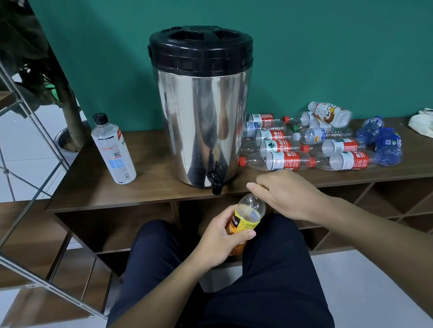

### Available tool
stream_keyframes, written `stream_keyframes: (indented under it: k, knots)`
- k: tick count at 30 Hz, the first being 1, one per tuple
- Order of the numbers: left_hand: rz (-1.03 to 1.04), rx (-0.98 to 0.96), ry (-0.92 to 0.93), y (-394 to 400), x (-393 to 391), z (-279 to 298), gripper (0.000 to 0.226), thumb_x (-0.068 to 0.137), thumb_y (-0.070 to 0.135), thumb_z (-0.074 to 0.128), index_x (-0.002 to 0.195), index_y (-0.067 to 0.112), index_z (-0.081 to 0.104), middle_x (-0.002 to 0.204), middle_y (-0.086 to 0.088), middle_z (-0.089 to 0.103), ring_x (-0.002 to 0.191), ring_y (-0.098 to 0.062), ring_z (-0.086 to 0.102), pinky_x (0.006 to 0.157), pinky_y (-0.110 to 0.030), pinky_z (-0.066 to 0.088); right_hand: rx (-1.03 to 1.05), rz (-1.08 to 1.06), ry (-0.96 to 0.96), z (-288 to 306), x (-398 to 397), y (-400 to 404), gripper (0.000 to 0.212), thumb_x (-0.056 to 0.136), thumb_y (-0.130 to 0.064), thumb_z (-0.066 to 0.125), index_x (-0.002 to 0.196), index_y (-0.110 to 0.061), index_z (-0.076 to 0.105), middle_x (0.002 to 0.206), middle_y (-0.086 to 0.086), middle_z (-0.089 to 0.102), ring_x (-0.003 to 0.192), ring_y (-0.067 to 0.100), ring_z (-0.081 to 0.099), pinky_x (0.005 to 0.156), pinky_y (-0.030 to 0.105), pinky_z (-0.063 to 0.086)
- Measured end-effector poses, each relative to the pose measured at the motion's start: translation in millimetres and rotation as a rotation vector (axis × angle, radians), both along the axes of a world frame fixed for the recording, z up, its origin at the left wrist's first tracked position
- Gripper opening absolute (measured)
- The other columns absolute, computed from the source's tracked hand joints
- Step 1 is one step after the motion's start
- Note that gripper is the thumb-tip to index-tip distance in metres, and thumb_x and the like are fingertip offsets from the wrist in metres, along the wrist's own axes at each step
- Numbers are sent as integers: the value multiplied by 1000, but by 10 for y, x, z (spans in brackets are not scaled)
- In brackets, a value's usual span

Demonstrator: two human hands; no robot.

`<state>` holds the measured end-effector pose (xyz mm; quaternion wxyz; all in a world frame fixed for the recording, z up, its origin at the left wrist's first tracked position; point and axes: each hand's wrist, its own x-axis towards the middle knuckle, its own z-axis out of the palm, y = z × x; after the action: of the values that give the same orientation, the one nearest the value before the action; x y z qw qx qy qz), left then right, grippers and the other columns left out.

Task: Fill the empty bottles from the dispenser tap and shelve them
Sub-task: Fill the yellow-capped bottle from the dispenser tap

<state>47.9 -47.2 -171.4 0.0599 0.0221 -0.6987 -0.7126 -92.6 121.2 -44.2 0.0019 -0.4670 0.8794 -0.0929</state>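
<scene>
A steel dispenser [200, 108] with a black lid stands on the wooden shelf top [140, 185]; its black tap [216, 176] juts over the front edge. My left hand [219, 238] grips a yellow-labelled bottle [245, 218] just below and right of the tap. My right hand [283, 191] sits over the bottle's neck, fingers curled at its top; the cap is hidden. A pile of empty bottles [310, 145] lies right of the dispenser. A white-labelled bottle [114, 149] with a black cap stands to its left.
Open cubby shelves [113, 231] run below the top. A metal wire rack [25, 135] and a potted plant [68, 122] are at the left. A white cloth bag [430, 123] lies at the far right. My dark-trousered legs [230, 288] fill the foreground.
</scene>
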Motion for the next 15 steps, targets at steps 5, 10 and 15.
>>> stream_keyframes:
  k: [5, 10, 15]
  knots:
    - [12, 8, 8, -136, -10, -54, 52, 97, 16, 88, 145, 25, 69, 128, -6, 79, 116, -26, 74, 100, -34, 61, 38, 65, -148, 119, 37, 15, 28, 116, -48, 41, 105, -24, 46, 100, -10, 49, 87, 12, 51, 74, 35, 37]
    - [34, 3, 30, -179, 0, -126, 51, 98, 11, 87, 144, 21, 69, 126, -11, 78, 113, -22, 73, 98, -33, 61, 2, 56, -296, 75, 34, 12, 48, 108, -57, 58, 146, -32, 41, 119, -22, 50, 99, -2, 57, 83, 22, 46]
    - [47, -50, 36, -169, 2, -125, 54, 97, 15, 89, 145, 28, 68, 130, 0, 78, 121, -20, 74, 109, -40, 58, -77, -92, -89, -28, 30, -71, 65, 97, -82, 51, 85, -20, 62, 70, -7, 61, 63, 12, 57, 60, 37, 46]
